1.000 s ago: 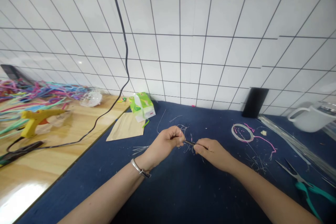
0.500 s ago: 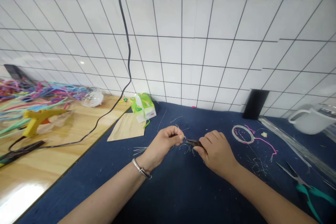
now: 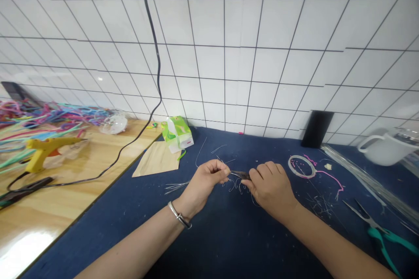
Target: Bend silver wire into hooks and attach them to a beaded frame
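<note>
Over the dark blue mat, my left hand (image 3: pixel 209 177) pinches a thin wire (image 3: pixel 220 158) between thumb and fingertips; a silver bracelet circles that wrist. My right hand (image 3: pixel 271 187) is wrapped round dark-handled pliers (image 3: pixel 241 175), whose jaws point left and reach the left fingertips. Whether the jaws grip the wire is too small to tell. Several bent wire hooks (image 3: pixel 233 185) lie on the mat just below the pliers. Straight wire pieces (image 3: pixel 176 186) rest left of my left hand, partly hidden behind it.
To the right lie a white ring with pink cord (image 3: pixel 301 166), wire scraps (image 3: pixel 322 205), teal-handled pliers (image 3: pixel 376 229) and a wire bundle (image 3: pixel 356 174). A white mug (image 3: pixel 382 148) stands behind. At left are a yellow glue gun (image 3: pixel 41 150), its black cord, and a green tissue pack (image 3: pixel 177 133).
The pliers in my right hand have tilted slightly, with their jaws a little higher at the left fingertips. The whole view has shifted a little; both hands keep their grip.
</note>
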